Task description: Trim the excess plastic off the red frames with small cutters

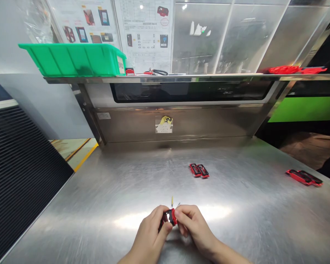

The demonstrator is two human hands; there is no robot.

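Observation:
Near the front of the metal table, my left hand (153,231) grips a small red-and-black plastic part (171,217) between thumb and fingers. My right hand (194,225) is closed at its right side, with thumb and forefinger pinching the red edge. Just beyond the fingertips a thin yellow strip (172,200) sticks up, and a slim pointed sliver shows beside it; I cannot make out what either belongs to. My fingers cover much of the part. Farther back, two red-and-black frames (199,171) lie side by side on the table.
Another pair of red-and-black frames (304,177) lies at the table's right. A shelf (198,78) crosses the back, bearing a green bin (74,60), a black coiled cord (158,72) and red parts (294,69). A black ribbed surface (22,172) stands left of the table.

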